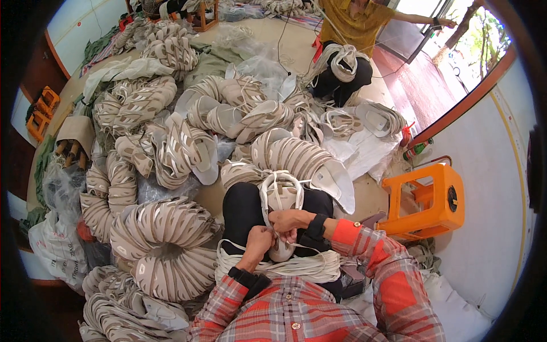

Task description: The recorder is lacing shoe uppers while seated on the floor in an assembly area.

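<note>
A beige and white shoe upper (pixel 282 194) rests between my knees, its rounded collar pointing away from me and its toe toward my body. My left hand (pixel 259 244) is closed in a pinch at the upper's left side, near the middle. From the right, my right hand (pixel 289 221) reaches across the upper with its fingers bent and pressed together against it. Both hands nearly meet; any lace between the fingertips is too small to make out. Across my lap, below the toe, lies a thick bundle of off-white shoelaces (pixel 310 269).
Curved stacks of shoe uppers (pixel 162 248) cover the floor to the left and ahead, with another row (pixel 296 154) just past my knees. An orange plastic stool (pixel 424 202) stands at right, a green bottle (pixel 417 149) behind it. A co-worker (pixel 353 34) sits opposite, one arm outstretched.
</note>
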Available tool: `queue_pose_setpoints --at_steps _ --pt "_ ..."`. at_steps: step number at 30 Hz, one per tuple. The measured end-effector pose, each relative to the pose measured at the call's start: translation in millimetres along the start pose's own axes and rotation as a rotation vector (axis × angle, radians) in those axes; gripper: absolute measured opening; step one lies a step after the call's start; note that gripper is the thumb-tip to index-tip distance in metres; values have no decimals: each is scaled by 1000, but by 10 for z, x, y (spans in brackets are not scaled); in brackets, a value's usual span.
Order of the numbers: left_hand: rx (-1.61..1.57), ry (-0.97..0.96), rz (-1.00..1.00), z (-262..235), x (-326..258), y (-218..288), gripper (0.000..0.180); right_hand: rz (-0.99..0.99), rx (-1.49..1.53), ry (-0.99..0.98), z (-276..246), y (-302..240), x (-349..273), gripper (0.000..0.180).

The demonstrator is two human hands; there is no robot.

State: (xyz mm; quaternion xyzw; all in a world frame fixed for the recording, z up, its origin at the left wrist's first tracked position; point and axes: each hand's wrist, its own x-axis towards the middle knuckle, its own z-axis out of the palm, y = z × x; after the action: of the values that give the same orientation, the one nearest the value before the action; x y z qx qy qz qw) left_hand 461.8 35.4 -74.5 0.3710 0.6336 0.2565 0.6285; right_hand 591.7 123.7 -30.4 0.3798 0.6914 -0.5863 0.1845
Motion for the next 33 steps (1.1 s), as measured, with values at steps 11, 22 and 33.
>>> queue_pose_setpoints --at_steps 11,22,33 --pt "379 248 453 -3 -242 3 25 -191 -922 558 179 -253 -302 23" --pt "771 62 459 24 -147 237 31 -834 1486 626 -341 -360 -947 13" --pt "-783 -752 144 -779 -207 520 10 -822 1078 1871 -1232 1756 -4012 15"
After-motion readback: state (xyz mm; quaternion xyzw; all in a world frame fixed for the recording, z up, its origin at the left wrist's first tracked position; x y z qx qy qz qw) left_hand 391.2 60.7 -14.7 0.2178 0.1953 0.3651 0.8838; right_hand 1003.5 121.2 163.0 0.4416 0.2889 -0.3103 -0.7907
